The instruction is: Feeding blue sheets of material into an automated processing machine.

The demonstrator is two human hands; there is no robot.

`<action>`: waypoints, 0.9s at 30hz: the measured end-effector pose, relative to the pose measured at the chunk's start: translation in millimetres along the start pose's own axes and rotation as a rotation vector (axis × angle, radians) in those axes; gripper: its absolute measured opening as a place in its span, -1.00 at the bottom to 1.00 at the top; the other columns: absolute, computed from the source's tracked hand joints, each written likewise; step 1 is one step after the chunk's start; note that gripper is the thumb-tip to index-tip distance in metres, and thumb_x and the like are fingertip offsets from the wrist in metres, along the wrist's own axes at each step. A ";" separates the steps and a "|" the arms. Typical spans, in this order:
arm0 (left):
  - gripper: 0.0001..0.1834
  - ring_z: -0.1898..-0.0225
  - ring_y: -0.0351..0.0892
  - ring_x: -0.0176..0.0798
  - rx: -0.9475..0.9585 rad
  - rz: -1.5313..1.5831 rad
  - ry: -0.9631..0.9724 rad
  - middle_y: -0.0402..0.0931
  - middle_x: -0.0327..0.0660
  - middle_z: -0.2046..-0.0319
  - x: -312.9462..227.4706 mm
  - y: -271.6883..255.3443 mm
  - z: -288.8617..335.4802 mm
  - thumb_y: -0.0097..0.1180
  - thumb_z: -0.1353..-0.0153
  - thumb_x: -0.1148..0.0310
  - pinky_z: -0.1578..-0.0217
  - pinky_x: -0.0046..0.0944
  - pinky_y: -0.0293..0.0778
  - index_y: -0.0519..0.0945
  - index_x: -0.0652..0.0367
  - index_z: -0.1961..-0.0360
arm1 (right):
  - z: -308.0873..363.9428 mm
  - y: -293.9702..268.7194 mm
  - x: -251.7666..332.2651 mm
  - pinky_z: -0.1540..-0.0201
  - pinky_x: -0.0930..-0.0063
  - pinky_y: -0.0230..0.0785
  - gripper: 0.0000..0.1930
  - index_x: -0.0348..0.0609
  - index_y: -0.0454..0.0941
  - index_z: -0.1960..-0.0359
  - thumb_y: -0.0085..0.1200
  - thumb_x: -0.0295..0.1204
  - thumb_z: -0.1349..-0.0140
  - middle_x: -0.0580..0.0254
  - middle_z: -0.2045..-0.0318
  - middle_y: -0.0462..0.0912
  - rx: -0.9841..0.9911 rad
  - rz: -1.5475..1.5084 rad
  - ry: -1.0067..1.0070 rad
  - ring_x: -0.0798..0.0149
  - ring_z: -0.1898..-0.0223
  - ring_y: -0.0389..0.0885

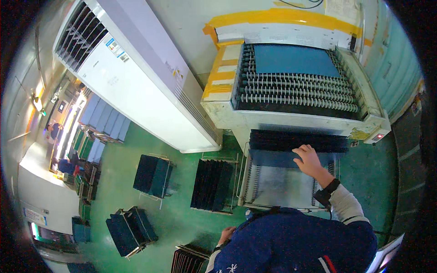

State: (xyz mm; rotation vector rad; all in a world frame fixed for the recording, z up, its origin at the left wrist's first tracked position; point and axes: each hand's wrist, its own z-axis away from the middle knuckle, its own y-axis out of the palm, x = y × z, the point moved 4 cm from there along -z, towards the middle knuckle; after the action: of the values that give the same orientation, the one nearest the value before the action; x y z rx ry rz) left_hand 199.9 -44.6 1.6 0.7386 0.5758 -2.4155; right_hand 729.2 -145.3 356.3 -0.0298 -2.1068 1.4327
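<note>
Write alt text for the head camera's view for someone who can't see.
A person's right hand is at racked dark panels before a roller machine bearing a blue sheet. The left hand hangs at lower centre. More panels and a white air conditioner stand nearby.

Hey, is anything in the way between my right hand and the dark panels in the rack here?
Nothing visible stands between them. Your right hand is at the nearest of the dark panels, overlapping it in this view, though I can't tell whether it touches. The roller machine is beyond the panels, not between.
</note>
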 end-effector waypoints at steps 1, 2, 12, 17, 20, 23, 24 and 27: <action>-0.53 0.15 0.54 -0.22 0.011 -0.007 0.002 0.59 -0.08 0.23 1.8 0.7 -3.2 0.13 -0.09 0.03 0.15 -0.28 0.42 0.59 0.25 0.19 | -0.3 6.9 -4.1 0.14 0.20 0.32 -0.70 -0.14 0.54 0.25 0.20 -0.37 0.08 0.15 0.31 0.46 0.014 -0.022 0.025 0.06 0.20 0.41; -0.54 0.15 0.55 -0.20 0.024 -0.030 0.025 0.59 -0.08 0.23 5.8 1.2 -8.6 0.11 -0.09 0.02 0.14 -0.27 0.42 0.60 0.23 0.20 | -2.1 12.6 -6.4 0.15 0.20 0.32 -0.71 -0.14 0.54 0.27 0.20 -0.37 0.09 0.15 0.32 0.46 0.028 -0.046 0.045 0.07 0.21 0.41; -0.57 0.16 0.55 -0.14 0.048 -0.339 0.260 0.59 -0.11 0.23 1.0 5.7 7.6 0.09 -0.08 0.02 0.16 -0.22 0.43 0.61 0.14 0.21 | -2.3 57.5 -49.4 0.24 0.14 0.39 -0.80 -0.17 0.54 0.48 0.15 -0.30 0.05 0.05 0.41 0.56 0.297 0.286 0.231 -0.02 0.27 0.54; -0.55 0.19 0.55 -0.26 0.016 0.214 -0.057 0.60 -0.14 0.23 70.9 4.9 -27.8 0.19 -0.04 0.08 0.19 -0.30 0.44 0.59 0.23 0.16 | -23.8 59.5 -57.9 0.28 0.10 0.39 -0.80 -0.16 0.57 0.50 0.18 -0.30 0.07 0.06 0.50 0.59 0.303 0.333 0.204 -0.01 0.33 0.57; -0.55 0.21 0.55 -0.25 0.027 0.227 -0.044 0.60 -0.14 0.24 46.3 5.9 -14.4 0.19 -0.06 0.09 0.18 -0.31 0.43 0.59 0.23 0.15 | -29.9 50.4 -54.1 0.27 0.11 0.40 -0.77 -0.15 0.58 0.46 0.19 -0.28 0.10 0.05 0.46 0.60 0.309 0.340 0.260 -0.01 0.31 0.57; -0.56 0.21 0.55 -0.25 0.002 0.214 -0.056 0.59 -0.12 0.24 26.6 8.4 -1.5 0.17 -0.08 0.11 0.18 -0.31 0.43 0.58 0.27 0.16 | -34.6 50.6 -60.5 0.25 0.12 0.40 -0.76 -0.14 0.58 0.46 0.20 -0.26 0.11 0.05 0.44 0.61 0.297 0.347 0.278 -0.01 0.29 0.58; -0.56 0.21 0.55 -0.25 -0.009 0.180 -0.060 0.59 -0.11 0.24 12.0 9.5 5.7 0.17 -0.09 0.12 0.18 -0.31 0.43 0.57 0.29 0.15 | -33.2 51.9 -65.7 0.25 0.12 0.40 -0.76 -0.14 0.59 0.47 0.20 -0.26 0.11 0.05 0.43 0.61 0.298 0.353 0.297 -0.01 0.28 0.58; -0.57 0.21 0.54 -0.25 -0.020 0.187 -0.090 0.59 -0.10 0.24 12.1 7.6 5.5 0.16 -0.11 0.15 0.18 -0.30 0.44 0.56 0.30 0.14 | -36.7 53.6 -67.6 0.24 0.12 0.41 -0.77 -0.13 0.59 0.48 0.20 -0.25 0.12 0.05 0.43 0.61 0.301 0.359 0.310 0.00 0.28 0.57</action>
State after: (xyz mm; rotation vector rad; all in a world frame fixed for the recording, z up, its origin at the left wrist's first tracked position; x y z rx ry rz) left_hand 193.9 -57.8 -3.4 0.6418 0.4725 -2.2539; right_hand 786.7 -114.2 289.1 -0.5007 -1.6742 1.8082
